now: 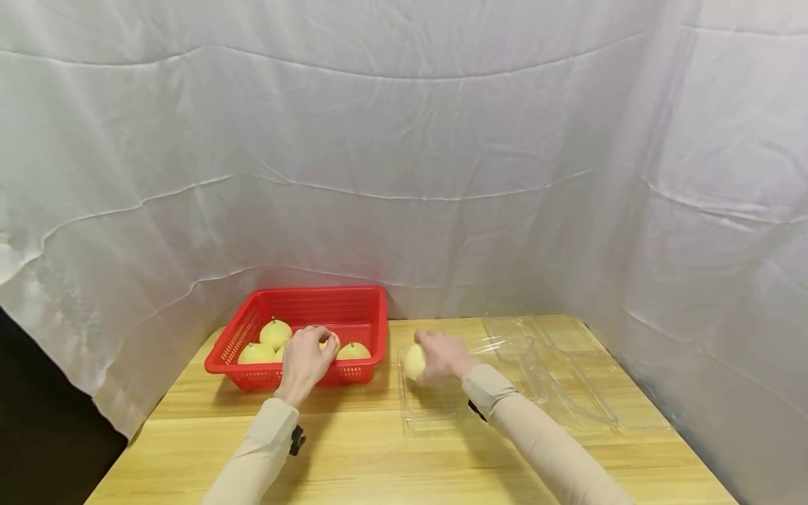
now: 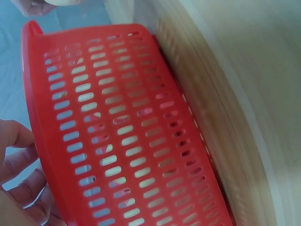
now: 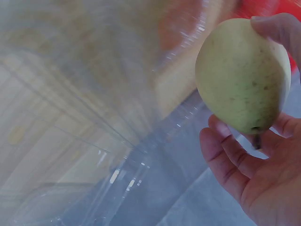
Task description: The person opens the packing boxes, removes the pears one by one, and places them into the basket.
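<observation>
My right hand point(image 1: 442, 356) grips a pale yellow pear point(image 1: 414, 362) over a clear plastic container point(image 1: 429, 419). In the right wrist view, thumb and fingers surround this pear point(image 3: 244, 75), its stem pointing down. My left hand point(image 1: 306, 361) is over the front rim of a red plastic basket point(image 1: 325, 303), beside a partly hidden pear point(image 1: 331, 342). Loosely bent fingers point(image 2: 28, 190) show past the basket's rim in the left wrist view, with no pear visible among them. Several more pears point(image 1: 275, 334) lie in the basket.
More clear plastic containers point(image 1: 555, 379) lie at the right of the wooden table point(image 1: 353, 456), their outlines overlapping. A pale curtain point(image 1: 404, 140) hangs behind and at both sides.
</observation>
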### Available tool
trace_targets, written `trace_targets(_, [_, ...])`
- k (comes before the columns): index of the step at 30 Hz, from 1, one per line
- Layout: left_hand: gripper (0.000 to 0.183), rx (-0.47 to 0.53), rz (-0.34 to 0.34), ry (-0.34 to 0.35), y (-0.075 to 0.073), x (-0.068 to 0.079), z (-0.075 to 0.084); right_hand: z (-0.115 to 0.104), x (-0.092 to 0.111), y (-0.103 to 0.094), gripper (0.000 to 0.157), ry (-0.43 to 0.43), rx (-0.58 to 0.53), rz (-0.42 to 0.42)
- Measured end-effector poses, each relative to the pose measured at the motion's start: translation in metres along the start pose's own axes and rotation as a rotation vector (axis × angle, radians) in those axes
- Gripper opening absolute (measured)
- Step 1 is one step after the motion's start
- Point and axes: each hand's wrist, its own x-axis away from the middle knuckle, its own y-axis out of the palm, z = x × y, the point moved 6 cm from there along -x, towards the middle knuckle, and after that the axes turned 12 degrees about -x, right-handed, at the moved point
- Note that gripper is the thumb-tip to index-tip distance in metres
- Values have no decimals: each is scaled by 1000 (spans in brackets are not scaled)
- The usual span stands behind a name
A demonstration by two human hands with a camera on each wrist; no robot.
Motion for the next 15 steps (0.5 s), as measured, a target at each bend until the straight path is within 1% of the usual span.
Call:
trace_targets(3, [16, 18, -27, -47, 0, -2, -8, -1, -3, -10, 63, -14, -43, 24])
trace_targets(7, [19, 39, -57, -101, 1, -1, -16, -3, -4, -19, 67, -45, -77, 54])
trace_targets(10, [20, 51, -59, -120, 2, -1, -21, -4, -4, -22, 71, -71, -127, 75])
trace_targets(15, [20, 67, -36, -162, 1, 0, -29, -7, -5, -23, 74, -96, -226, 95])
